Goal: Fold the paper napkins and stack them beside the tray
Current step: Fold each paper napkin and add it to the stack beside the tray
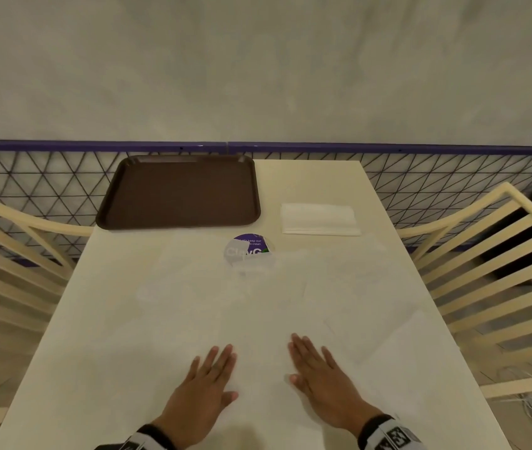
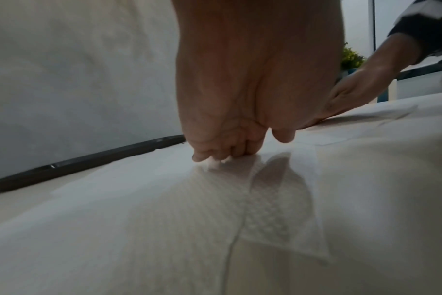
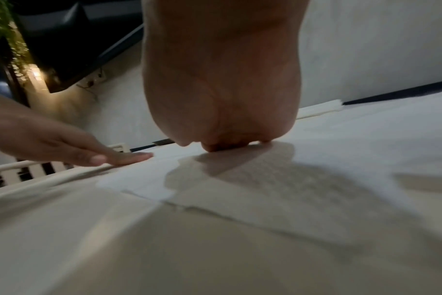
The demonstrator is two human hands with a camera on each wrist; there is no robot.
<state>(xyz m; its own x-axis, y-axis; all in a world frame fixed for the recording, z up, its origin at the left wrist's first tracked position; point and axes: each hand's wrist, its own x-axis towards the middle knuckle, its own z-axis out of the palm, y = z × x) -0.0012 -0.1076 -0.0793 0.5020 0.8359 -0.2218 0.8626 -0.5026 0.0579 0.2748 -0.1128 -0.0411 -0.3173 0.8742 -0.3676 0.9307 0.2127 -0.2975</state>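
My left hand [image 1: 212,375] and right hand [image 1: 313,368] lie flat, side by side, fingers straight, pressing a thin white unfolded napkin [image 1: 258,368] on the near part of the table. In the left wrist view the left fingertips [image 2: 227,151] touch the embossed napkin [image 2: 189,209], which is slightly bunched under them. From the right wrist camera, the right hand [image 3: 222,143] also presses the napkin [image 3: 278,179]. A brown tray [image 1: 180,193] sits at the far left. A stack of folded napkins [image 1: 319,219] lies just to its right.
More pale unfolded napkins [image 1: 355,287] overlap across the middle of the cream table [image 1: 111,352], partly covering a round purple sticker [image 1: 248,246]. Cream slatted chairs stand at the left [image 1: 8,254] and right [image 1: 492,271]. A wire fence [image 1: 420,177] runs behind.
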